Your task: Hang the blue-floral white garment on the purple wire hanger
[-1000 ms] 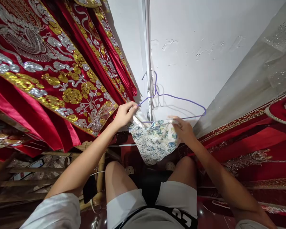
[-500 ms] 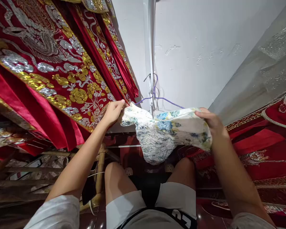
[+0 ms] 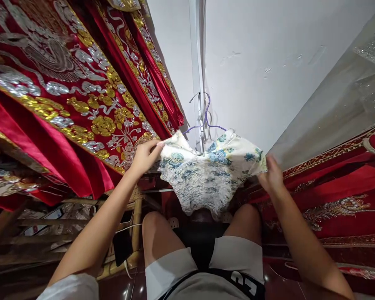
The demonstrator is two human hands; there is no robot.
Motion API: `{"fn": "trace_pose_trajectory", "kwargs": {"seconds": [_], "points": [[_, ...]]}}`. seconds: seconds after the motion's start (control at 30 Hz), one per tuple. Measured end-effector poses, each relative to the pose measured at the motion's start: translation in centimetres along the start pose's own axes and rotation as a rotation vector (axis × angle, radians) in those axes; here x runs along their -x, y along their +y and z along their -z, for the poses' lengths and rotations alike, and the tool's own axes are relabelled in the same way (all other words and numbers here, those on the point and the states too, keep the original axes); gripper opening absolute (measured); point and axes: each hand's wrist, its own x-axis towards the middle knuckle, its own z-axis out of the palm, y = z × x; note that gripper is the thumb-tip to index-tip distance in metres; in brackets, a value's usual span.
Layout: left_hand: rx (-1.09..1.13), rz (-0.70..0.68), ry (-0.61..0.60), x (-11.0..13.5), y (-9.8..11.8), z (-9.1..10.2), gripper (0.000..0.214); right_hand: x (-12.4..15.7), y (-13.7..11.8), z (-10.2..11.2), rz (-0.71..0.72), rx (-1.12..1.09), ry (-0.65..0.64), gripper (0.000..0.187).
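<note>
A white garment with a blue and green floral print [image 3: 208, 175] hangs over a purple wire hanger [image 3: 206, 114] hooked at a white wall pipe. My left hand [image 3: 145, 156] pinches the garment's left shoulder edge. My right hand [image 3: 271, 178] grips its right shoulder edge, fingers closed on the cloth. The hanger's arms are mostly hidden under the fabric; only its hook and neck show.
Red robes with gold and silver embroidery [image 3: 65, 91] hang close on the left. More red embroidered cloth [image 3: 337, 196] lies on the right beside a grey sheet [image 3: 331, 104]. A white wall [image 3: 256, 62] is ahead. My knees in white shorts [image 3: 203, 266] are below, with a wooden bamboo frame [image 3: 128, 233] at the left.
The garment went from hanging below the bare hanger to being pulled up and spread over it. My right hand moved out to the right shoulder, then dropped slightly.
</note>
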Motion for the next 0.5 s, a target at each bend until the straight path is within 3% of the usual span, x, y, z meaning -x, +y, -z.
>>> {"fn": "trace_pose_trajectory", "kwargs": {"seconds": [0.13, 0.23, 0.27, 0.37, 0.43, 0.5], "points": [[-0.044, -0.104, 0.160, -2.9, 2.4, 0.1, 0.031, 0.5, -2.3, 0.5, 0.157, 0.045, 0.139, 0.034], [-0.109, -0.254, 0.172, -5.1, 5.0, -0.7, 0.029, 2.1, -3.5, -0.3, 0.360, -0.037, 0.300, 0.023], [-0.135, -0.296, 0.164, -5.4, 5.4, -1.3, 0.028, 3.2, -3.5, -0.5, 0.395, -0.033, 0.274, 0.019], [-0.170, -0.362, 0.178, -4.7, 4.9, -4.6, 0.028, 8.4, -2.9, -1.3, 0.370, 0.092, -0.074, 0.042], [-0.099, -0.334, 0.233, -3.2, 3.8, -7.5, 0.031, 12.1, -1.9, -1.9, 0.250, 0.118, -0.324, 0.052], [0.030, -0.240, 0.285, -1.4, 3.0, -10.0, 0.035, 14.5, -0.9, -2.5, 0.061, -0.024, -0.568, 0.060]]}}
